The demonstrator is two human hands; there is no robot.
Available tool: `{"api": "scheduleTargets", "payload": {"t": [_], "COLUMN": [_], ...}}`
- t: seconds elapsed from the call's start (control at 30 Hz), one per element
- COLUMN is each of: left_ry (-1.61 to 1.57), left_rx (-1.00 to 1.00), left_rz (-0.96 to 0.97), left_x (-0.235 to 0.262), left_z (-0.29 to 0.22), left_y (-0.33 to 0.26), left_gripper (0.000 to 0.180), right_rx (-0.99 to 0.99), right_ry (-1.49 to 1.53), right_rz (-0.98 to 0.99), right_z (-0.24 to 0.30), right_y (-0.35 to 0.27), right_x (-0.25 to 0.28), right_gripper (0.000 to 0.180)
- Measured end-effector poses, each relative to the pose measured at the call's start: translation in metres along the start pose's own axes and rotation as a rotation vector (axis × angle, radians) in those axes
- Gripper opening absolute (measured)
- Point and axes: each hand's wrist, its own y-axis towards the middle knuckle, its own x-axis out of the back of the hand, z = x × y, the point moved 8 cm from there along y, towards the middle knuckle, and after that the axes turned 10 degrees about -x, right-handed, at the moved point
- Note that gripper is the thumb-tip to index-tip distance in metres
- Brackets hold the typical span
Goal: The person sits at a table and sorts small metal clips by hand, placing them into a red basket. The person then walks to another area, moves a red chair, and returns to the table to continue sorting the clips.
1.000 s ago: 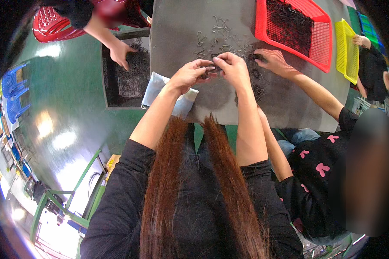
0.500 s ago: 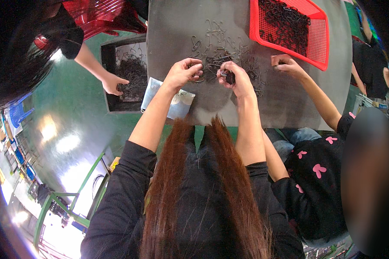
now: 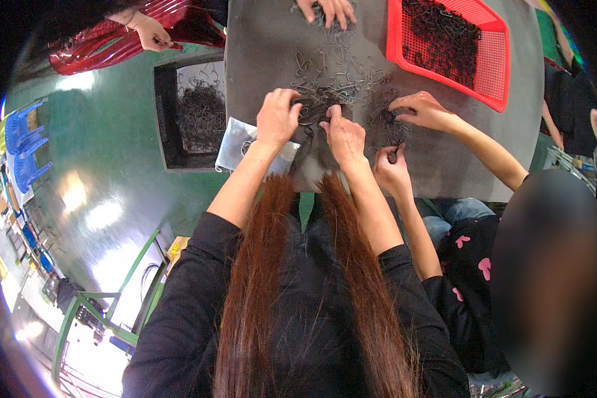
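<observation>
Both hands are over a heap of dark bent wire hooks [image 3: 318,106] on the grey table. My left hand [image 3: 276,119] is at the heap's left side, its fingers curled inward against the dark pieces; what lies inside its grip is hidden. On the near right side, my right hand [image 3: 346,138] rests with fingers apart, the fingertips touching the heap's edge. Lighter, shinier wire hooks [image 3: 335,63] are spread loosely beyond. A pale plastic bag [image 3: 235,144] lies under my left wrist, at the table's left edge.
A red mesh basket [image 3: 501,69] of dark hooks stands at the far right. Left of the table is a black crate [image 3: 169,156] with more hooks. A co-worker's hands [image 3: 428,111] handle hooks at my right; another hand [image 3: 326,10] reaches onto the table's far edge.
My right hand has lowered and let go of its dark bunch; my left hand has shifted slightly left. The right co-worker's hands came to the hooks, and a hand appeared at the far edge.
</observation>
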Motion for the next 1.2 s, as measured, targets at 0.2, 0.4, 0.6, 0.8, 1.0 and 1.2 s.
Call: {"api": "scheduleTargets", "payload": {"t": [0.2,0.4,0.6,0.8,1.0,1.2], "left_ry": [0.128,-0.383,-0.678,-0.478,-0.668,-0.427], "left_rx": [-0.005,0.208,0.290,0.141,0.102,0.128], "left_rz": [0.081,0.187,0.240,0.206,0.150,0.073], "left_x": [-0.012,-0.009,-0.014,-0.040,-0.047,-0.028], "left_z": [-0.007,0.012,0.017,0.018,0.041,0.056], "left_y": [0.007,0.004,0.045,0.138,0.186,0.204], "left_gripper": [0.022,0.025,0.025,0.029,0.019,0.020], "right_rx": [-0.072,0.000,0.036,-0.106,-0.395,-0.396], "right_ry": [0.003,0.020,0.039,0.211,0.789,0.658], "right_rz": [0.024,-0.032,0.035,0.074,0.220,0.070], "right_z": [-0.005,-0.004,-0.001,-0.014,-0.062,-0.048], "right_y": [-0.004,-0.007,-0.001,-0.003,-0.020,-0.016], "right_x": [0.003,0.001,-0.006,-0.014,-0.053,-0.023], "right_gripper": [0.031,0.025,0.021,0.020,0.020,0.024]}}
